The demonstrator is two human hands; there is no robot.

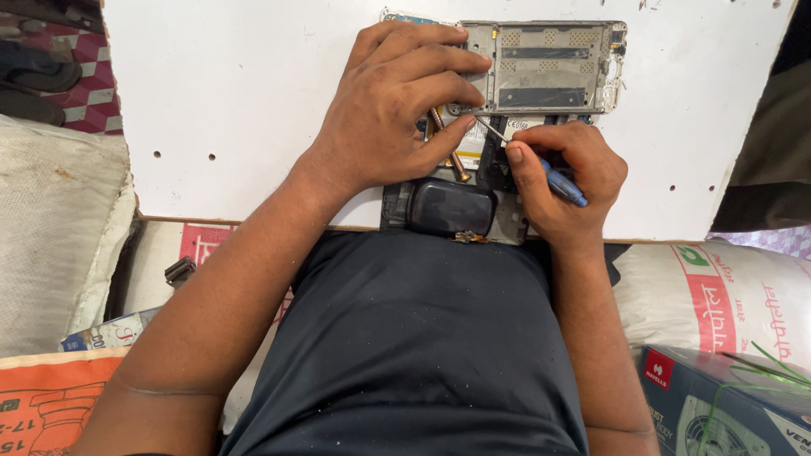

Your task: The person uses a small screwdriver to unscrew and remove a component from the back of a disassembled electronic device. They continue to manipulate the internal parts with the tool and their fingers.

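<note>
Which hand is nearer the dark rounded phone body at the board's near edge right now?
Left, though it's close. The left hand hovers just above the dark phone body; the right hand, gripping a blue-handled screwdriver, sits off to its right side.

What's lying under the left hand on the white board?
Under the left hand show an opened phone's edge and a bronze-coloured rod. The rest there is covered by the palm.

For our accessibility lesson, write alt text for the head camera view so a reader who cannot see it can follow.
Seen from above, a person's left hand presses down on an opened phone frame on a white board, while the right hand holds a blue-handled screwdriver with its tip at the frame's lower edge. A dark phone cover lies just below the hands.
</note>
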